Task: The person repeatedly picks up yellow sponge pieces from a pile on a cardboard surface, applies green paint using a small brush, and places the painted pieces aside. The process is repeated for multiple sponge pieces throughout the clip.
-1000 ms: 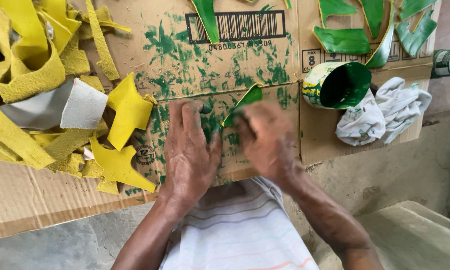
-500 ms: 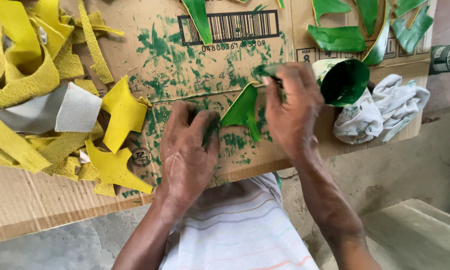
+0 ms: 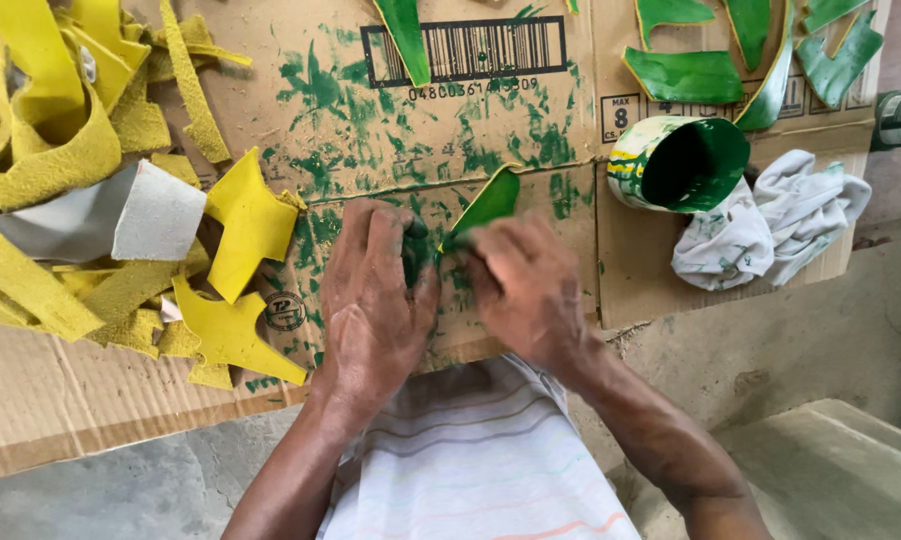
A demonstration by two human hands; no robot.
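Flat brown cardboard (image 3: 90,400) covers the work place, and it is smeared with green paint near its middle. Grey floor shows below it and on the right side. Both hands rest on the cardboard close to its near edge, side by side. Between them lies a green cut piece (image 3: 485,205), shaped like a leaf with a yellow rim, and its tip points up and to the right, away from the person. My left hand (image 3: 375,300) lies flat with the fingers spread a little, pressing down beside the low end of the green piece. My right hand (image 3: 525,285) is curled over that low end, fingers bent, and the fingertips seem to pinch or press it, but I cannot tell how tight the hold is. Near the left edge of the cardboard sits a heap of yellow scraps (image 3: 60,170), with one pale grey piece (image 3: 155,210) lying among them. Close to the right edge, a tin with green paint (image 3: 685,162) lies tipped on its side, its mouth facing us. A white rag (image 3: 770,225) with green spots lies touching it. Along the far edge, more green pieces (image 3: 685,75) lie spread out. A striped shirt (image 3: 470,460) shows at the bottom.
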